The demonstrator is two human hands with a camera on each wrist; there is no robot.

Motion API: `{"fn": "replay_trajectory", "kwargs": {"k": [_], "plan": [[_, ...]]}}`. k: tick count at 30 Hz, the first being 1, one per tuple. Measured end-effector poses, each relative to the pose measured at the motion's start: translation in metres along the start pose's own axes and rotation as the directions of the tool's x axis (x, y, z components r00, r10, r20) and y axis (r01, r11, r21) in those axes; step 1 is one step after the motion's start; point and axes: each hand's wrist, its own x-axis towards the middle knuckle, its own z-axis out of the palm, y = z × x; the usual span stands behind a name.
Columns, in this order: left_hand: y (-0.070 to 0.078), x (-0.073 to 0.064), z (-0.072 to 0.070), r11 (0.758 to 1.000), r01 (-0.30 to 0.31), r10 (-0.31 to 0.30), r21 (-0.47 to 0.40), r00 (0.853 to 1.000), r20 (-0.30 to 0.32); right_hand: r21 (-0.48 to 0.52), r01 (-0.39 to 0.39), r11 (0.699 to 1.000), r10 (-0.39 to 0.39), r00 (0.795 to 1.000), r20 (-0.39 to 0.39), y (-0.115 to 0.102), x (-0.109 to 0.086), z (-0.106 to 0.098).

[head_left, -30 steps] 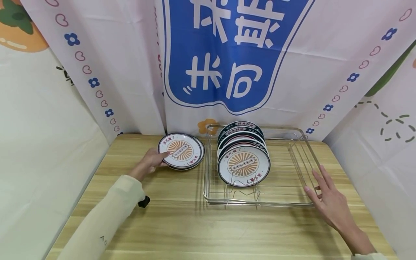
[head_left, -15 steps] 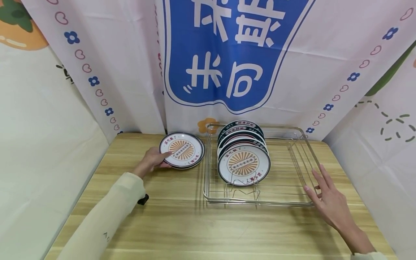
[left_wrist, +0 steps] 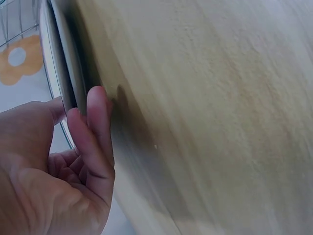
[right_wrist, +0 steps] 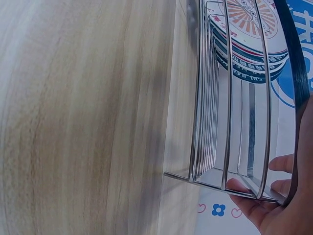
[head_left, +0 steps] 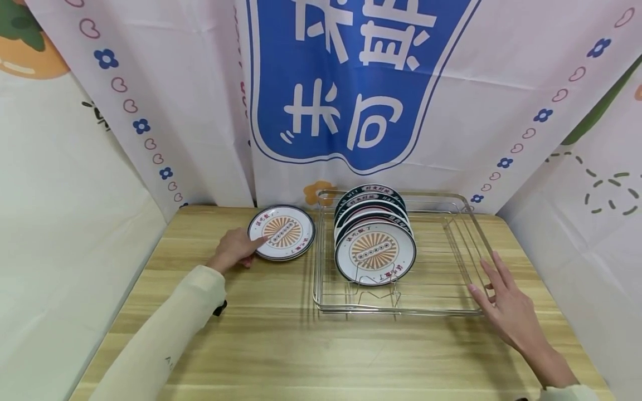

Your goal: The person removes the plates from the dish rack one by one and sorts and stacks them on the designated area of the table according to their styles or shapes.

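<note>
At the left of the rack lies a small stack of plates [head_left: 287, 228], white with a dark rim and an orange sunburst, the top one covering most of what is below. My left hand [head_left: 234, 246] pinches its near-left edge, thumb on the top face. In the left wrist view, two fingertips [left_wrist: 98, 95] meet the plates [left_wrist: 66, 63] from the underside, and two rims show. My right hand [head_left: 511, 312] rests on the right front corner of the wire dish rack [head_left: 401, 313], its fingers extended over the rail. The right wrist view shows fingertips [right_wrist: 281, 164] past that rail.
Several plates [head_left: 375, 253] stand upright in the rack's left part, a sunburst plate in front and dark-rimmed ones behind. Rack wires [head_left: 441, 267] run on to the right of them. A printed cloth [head_left: 200, 111] hangs at the back edge of the wooden table [head_left: 281, 345].
The top plate has shifted slightly right, into line with the one beneath. My left fingers have slid outward from under the edge while the thumb stays on top. The right hand keeps its place.
</note>
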Motion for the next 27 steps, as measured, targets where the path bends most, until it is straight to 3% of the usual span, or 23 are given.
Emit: {"fn": "replay_trajectory", "kwargs": {"k": [11,18,27], "plan": [[0.0,0.0,0.002,0.995,-0.006,0.01,0.096,0.999,-0.045,-0.002,-0.008,1.0,0.008,1.0,0.004,0.0,0.0,0.0],[0.001,-0.004,-0.005,0.99,-0.014,0.017,0.139,1.0,-0.022,-0.005,-0.006,1.0,0.006,1.0,-0.002,0.002,0.0,0.0],[0.001,-0.004,-0.015,0.973,0.022,-0.023,0.229,1.0,0.0,0.003,-0.01,1.0,0.01,1.0,0.013,0.0,0.001,0.0]]}}
